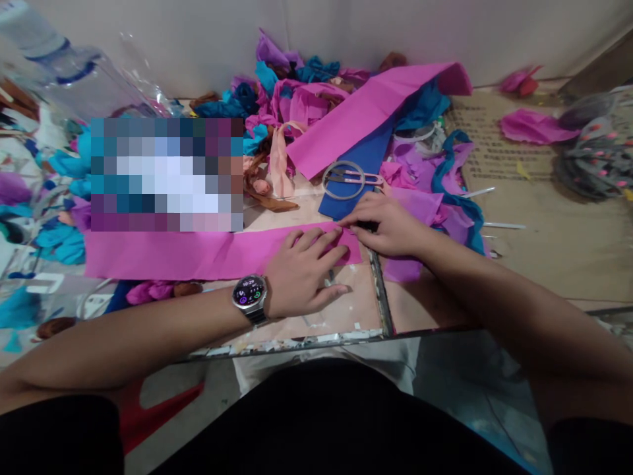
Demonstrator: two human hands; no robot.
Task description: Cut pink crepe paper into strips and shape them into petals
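Observation:
A long flat pink strip [163, 254] lies across the table in front of me; I cannot tell whether it is paper or cloth. My left hand [301, 274], with a watch on the wrist, rests palm down over its right part, fingers spread. At the upper edge near the strip's right end, the thumb and forefinger of my right hand [388, 221] are closed on the strip. Just beyond my fingers sits a blue piece [339, 204]. On it lie a thin round ring [325, 188] and a slim pink-edged tool [373, 178].
A second pink strip [361, 115] is draped over crumpled coloured scraps [297, 99] at the back. A clear bottle [84, 79] leans at the far left, near a blurred-out patch. Printed brown cardboard [534, 237] covers the right side. The table's front edge [316, 343] is near me.

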